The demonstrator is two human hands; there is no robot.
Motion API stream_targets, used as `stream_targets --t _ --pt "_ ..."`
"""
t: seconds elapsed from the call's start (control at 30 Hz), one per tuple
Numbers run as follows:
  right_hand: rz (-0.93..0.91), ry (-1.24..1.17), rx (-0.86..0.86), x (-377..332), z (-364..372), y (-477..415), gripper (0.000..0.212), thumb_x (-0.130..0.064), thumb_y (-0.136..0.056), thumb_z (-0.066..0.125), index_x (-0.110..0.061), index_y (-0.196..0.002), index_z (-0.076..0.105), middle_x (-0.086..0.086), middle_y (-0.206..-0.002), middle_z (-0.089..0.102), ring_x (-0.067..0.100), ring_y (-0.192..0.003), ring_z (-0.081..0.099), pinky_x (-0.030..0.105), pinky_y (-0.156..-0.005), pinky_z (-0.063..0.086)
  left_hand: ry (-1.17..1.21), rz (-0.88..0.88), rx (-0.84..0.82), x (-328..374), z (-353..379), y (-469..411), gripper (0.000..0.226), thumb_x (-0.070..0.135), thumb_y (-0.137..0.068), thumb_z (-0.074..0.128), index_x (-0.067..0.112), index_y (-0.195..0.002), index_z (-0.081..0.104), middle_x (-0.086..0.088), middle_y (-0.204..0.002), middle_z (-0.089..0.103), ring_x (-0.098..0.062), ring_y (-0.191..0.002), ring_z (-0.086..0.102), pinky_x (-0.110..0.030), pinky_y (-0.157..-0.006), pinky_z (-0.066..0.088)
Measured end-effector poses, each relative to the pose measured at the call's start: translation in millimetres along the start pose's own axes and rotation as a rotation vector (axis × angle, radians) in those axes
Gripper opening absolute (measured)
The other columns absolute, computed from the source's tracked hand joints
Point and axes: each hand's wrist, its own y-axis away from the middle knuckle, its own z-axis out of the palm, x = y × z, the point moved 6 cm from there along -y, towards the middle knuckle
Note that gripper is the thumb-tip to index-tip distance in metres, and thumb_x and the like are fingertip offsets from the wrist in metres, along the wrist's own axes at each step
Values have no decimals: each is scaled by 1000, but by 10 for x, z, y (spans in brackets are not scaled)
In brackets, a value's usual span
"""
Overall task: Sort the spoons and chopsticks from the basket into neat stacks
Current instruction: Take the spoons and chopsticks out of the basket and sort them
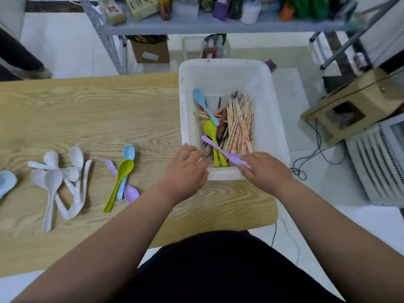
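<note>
The right hand [267, 170] pinches the near end of a purple spoon [220, 150] between thumb and fingertips, over the near edge of the basket [273, 119]. From that grip the spoon runs up and to the left, its far end lying across the things in the basket. Just left of the grip, under the purple spoon, a green spoon [211, 130] lies with its bowl away from the person, and beyond it a blue spoon [204, 106] slants toward the far left corner. Straight ahead of the grip, touching the purple spoon's underside, is a loose heap of chopsticks [240, 125], most of them pointing away from the person, with a few crossed under the blue spoon. The left hand [185, 169] is just left of the grip at the basket's near left corner, fingers curled down; whether they hold anything cannot be told. Well left of both hands, on the table [87, 110], lie three coloured spoons [121, 180] crossed over one another, and farther left a pile of white spoons [56, 178]. A pale spoon [6, 182] shows at the left edge.
</note>
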Motion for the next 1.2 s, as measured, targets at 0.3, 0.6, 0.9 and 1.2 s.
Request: stream_targets --t 0.3,0.6,0.9,1.2 --pt "-175 116 -35 470 -28 76 55 -48 -104 22 -20 -111 69 3 -110 67 23 -98 60 39 -79 49 -35 -30 -128 391 297 -207 43 38 -100 33 19 -104 71 3 -92 69 -24 -83 68 -47 -114 34" --pt "-446 137 77 679 -224 -160 39 -35 -102 51 -8 -126 67 18 -134 60 35 -122 58 46 -105 45 76 -637 -346 155 359 -903 20 22 -100 48 6 -113 51 -14 -112 52 -36 -97 60 -38 -65 38" --pt "-476 212 13 680 -111 -251 66 -47 -97 9 -23 -120 66 -3 -111 68 22 -103 60 39 -86 42 418 -1167 -155 -72 790 -1197 58 32 -86 72 7 -119 32 -20 -116 60 -40 -106 62 -42 -78 48" --pt "-520 185 105 699 -93 -271 44 -38 -101 32 -16 -97 69 3 -92 66 28 -85 59 38 -75 39 552 -1309 39 11 945 -1100 65 27 -81 80 12 -109 23 0 -76 42 -21 -64 52 -29 -50 37"
